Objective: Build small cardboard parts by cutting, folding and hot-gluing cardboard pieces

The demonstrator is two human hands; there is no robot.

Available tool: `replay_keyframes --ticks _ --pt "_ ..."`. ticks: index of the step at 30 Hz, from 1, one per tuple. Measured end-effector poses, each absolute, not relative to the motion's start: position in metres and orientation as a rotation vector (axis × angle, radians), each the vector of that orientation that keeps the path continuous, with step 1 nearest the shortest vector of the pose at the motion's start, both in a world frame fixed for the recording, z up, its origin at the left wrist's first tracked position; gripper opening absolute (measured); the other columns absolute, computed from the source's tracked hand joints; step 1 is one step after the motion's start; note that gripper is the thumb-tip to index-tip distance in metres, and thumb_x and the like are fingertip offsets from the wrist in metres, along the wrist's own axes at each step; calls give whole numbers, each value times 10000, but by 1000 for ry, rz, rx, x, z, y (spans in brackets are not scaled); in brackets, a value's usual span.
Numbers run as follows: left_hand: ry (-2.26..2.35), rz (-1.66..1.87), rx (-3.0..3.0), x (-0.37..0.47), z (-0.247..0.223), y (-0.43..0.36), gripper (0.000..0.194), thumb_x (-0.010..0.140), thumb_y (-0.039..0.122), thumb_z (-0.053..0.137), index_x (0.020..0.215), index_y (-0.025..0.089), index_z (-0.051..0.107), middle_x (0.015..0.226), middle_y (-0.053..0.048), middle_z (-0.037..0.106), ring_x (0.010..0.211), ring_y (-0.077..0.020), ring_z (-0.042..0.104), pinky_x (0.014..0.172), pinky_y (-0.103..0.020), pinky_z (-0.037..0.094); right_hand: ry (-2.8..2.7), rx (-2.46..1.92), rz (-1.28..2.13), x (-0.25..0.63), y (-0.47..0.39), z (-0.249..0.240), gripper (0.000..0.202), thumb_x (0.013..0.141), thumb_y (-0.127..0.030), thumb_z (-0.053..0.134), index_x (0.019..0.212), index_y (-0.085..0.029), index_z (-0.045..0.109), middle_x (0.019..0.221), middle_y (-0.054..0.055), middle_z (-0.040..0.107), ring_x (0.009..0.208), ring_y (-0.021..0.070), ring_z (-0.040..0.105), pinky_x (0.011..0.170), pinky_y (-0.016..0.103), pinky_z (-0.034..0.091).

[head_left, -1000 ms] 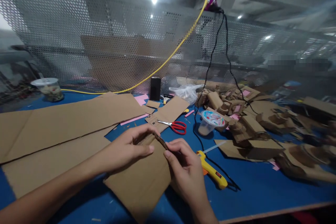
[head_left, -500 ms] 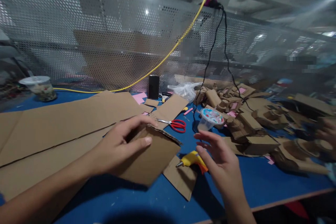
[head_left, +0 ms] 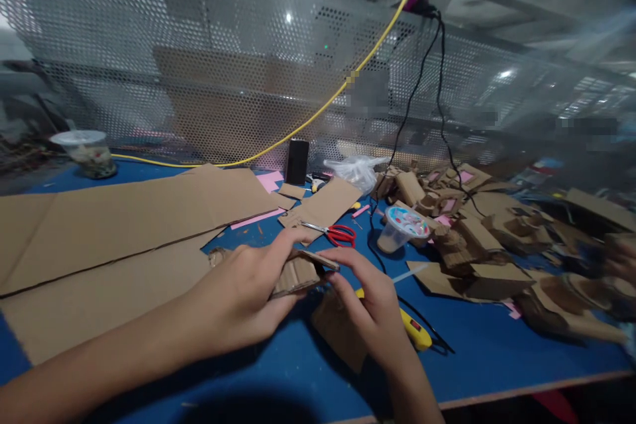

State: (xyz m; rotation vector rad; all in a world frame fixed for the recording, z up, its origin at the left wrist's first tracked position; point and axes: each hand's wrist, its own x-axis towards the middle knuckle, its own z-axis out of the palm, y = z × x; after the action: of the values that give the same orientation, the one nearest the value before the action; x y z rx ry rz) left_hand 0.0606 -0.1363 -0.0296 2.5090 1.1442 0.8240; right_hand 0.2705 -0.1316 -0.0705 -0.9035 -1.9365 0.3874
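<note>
A folded cardboard piece (head_left: 297,275) is held above the blue table between both hands. My left hand (head_left: 248,285) wraps round its left side, thumb and fingers closed on it. My right hand (head_left: 365,291) pinches a raised flap at its right edge. Behind my right hand, partly hidden, lies a yellow glue gun (head_left: 416,331) with a clear glue stick (head_left: 411,271) near it. A flat cardboard scrap (head_left: 342,334) rests on the table below my right hand. Red-handled scissors (head_left: 340,234) lie just beyond the hands.
Large cardboard sheets (head_left: 124,218) cover the left of the table. Cardboard constructions (head_left: 497,225) crowd the right side, near a lidded plastic cup (head_left: 400,228). A phone (head_left: 297,162) stands by a perforated metal screen (head_left: 238,79). Another person's hand (head_left: 623,255) shows blurred at far right.
My left hand has turned the cardboard piece, so its folded side now shows. My right hand, open and apart before, has moved left and closed on the flap.
</note>
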Motion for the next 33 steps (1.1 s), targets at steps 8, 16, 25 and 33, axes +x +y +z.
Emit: replay_keyframes --ticks 8,16,25,33 --pt "1163 717 2294 61 -30 -131 273 907 365 593 1144 253 516 969 2 712 839 -206 682 650 -268 434 -1810 -899 454 263 -134 -76 155 893 -234 672 1042 -246 633 1002 10 706 930 146 672 814 226 523" --pt "1129 704 2154 63 -28 -128 239 872 384 614 1037 213 588 881 -5 697 792 -184 643 662 -261 431 -1891 -821 316 257 -136 -80 103 905 -114 606 942 -210 602 931 26 648 903 137 633 807 219 497" --pt "1138 717 1924 66 -31 -121 211 772 322 658 944 200 656 911 4 711 835 -190 641 731 -278 461 -1864 -875 346 248 -140 -85 96 945 -125 524 933 -204 576 890 26 635 822 135 606 734 224 473" --pt "1089 539 1636 62 -41 -102 425 666 395 712 1006 179 576 901 -12 687 854 -223 649 716 -304 477 -1878 -1187 749 251 -141 -87 149 923 -310 571 843 -229 474 719 -39 588 645 137 569 569 224 405"
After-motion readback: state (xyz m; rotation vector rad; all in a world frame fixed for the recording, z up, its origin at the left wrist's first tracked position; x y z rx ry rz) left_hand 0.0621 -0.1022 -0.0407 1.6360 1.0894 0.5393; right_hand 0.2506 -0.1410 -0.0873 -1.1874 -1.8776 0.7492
